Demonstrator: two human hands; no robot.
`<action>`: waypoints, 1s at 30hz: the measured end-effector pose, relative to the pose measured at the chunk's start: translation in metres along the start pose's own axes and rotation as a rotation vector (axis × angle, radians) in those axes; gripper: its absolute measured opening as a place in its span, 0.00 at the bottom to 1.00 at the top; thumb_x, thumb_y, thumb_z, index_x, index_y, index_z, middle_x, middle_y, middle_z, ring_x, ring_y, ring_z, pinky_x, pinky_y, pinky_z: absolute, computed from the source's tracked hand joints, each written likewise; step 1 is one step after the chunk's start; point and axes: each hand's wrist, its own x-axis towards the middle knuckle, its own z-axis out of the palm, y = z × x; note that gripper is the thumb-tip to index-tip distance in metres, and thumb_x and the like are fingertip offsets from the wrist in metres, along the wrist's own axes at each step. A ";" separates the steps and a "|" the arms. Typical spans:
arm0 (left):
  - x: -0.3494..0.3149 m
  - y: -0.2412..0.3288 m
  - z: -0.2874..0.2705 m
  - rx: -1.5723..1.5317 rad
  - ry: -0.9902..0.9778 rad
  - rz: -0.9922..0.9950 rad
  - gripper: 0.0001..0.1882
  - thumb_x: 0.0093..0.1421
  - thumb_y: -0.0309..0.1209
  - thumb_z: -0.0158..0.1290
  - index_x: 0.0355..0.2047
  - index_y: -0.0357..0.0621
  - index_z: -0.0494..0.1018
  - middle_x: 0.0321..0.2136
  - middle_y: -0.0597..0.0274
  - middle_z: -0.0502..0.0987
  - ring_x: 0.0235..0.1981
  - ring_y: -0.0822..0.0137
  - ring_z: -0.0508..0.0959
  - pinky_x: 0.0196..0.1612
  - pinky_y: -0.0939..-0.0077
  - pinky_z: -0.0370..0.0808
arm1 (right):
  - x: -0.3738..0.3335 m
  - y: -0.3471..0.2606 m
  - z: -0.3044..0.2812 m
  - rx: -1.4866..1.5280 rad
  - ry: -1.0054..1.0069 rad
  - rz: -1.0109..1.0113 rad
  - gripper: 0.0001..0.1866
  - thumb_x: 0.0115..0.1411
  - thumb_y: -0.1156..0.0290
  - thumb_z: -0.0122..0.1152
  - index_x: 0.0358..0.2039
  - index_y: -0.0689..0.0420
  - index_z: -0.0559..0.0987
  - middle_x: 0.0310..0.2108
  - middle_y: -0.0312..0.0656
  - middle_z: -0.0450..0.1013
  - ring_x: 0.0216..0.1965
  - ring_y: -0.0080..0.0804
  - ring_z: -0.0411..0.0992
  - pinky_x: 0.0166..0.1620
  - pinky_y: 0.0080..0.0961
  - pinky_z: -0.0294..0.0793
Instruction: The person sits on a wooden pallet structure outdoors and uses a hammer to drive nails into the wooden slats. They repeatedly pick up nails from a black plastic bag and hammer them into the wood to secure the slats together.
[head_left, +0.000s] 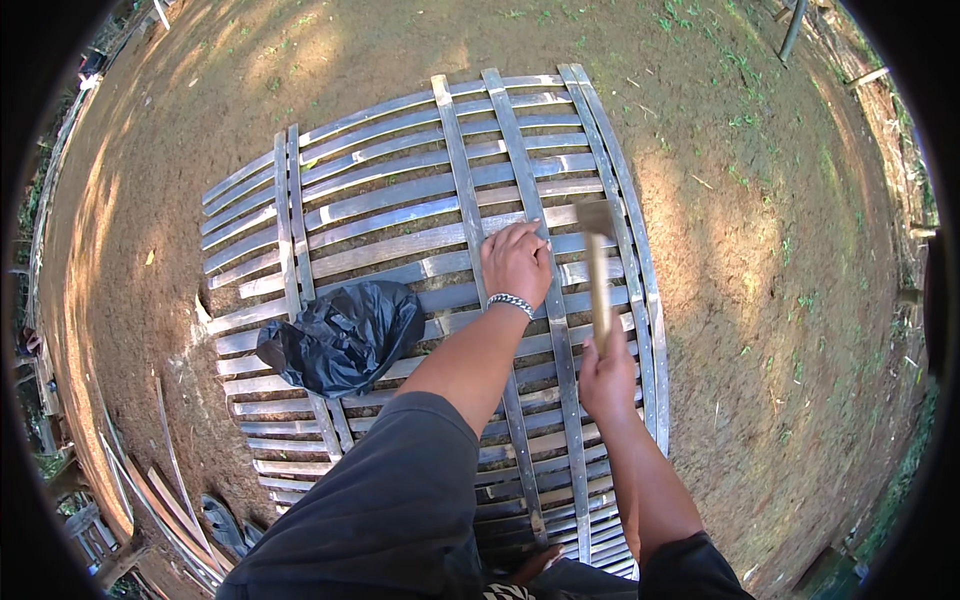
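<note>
A panel of split bamboo slats (pixel 380 200) lies flat on bare brown earth, with long cross strips running over the slats. My left hand (pixel 516 262), with a metal bracelet at the wrist, presses down on a slat beside one cross strip, fingers curled as if pinching something small I cannot make out. My right hand (pixel 606 375) grips the wooden handle of a hammer (pixel 597 262), whose head is raised just right of my left hand, above the panel.
A crumpled black plastic bag (pixel 343 337) rests on the panel's left part. Loose bamboo strips and planks (pixel 160 490) lie at the lower left near a sandal (pixel 222 520). Dirt ground with sparse grass surrounds the panel; poles stand at the upper right.
</note>
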 end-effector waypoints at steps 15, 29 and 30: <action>-0.001 -0.001 0.000 -0.025 -0.017 -0.009 0.03 0.59 0.29 0.61 0.27 0.47 0.80 0.50 0.67 0.84 0.58 0.61 0.77 0.63 0.59 0.64 | -0.005 0.001 -0.005 -0.046 -0.083 0.046 0.29 0.67 0.74 0.58 0.68 0.57 0.65 0.41 0.65 0.79 0.43 0.65 0.79 0.45 0.54 0.78; 0.116 -0.028 0.030 0.334 -0.274 0.221 0.28 0.71 0.38 0.44 0.70 0.44 0.63 0.73 0.55 0.60 0.77 0.54 0.51 0.78 0.46 0.42 | -0.068 0.015 -0.008 0.255 -0.039 0.295 0.29 0.68 0.73 0.59 0.68 0.62 0.65 0.40 0.59 0.79 0.41 0.56 0.81 0.44 0.42 0.78; 0.119 -0.034 0.035 0.422 -0.321 0.275 0.30 0.72 0.40 0.42 0.72 0.44 0.61 0.75 0.56 0.58 0.78 0.54 0.48 0.78 0.45 0.41 | -0.068 0.018 -0.007 0.223 -0.063 0.278 0.29 0.68 0.73 0.59 0.68 0.62 0.65 0.40 0.60 0.79 0.40 0.57 0.81 0.44 0.42 0.79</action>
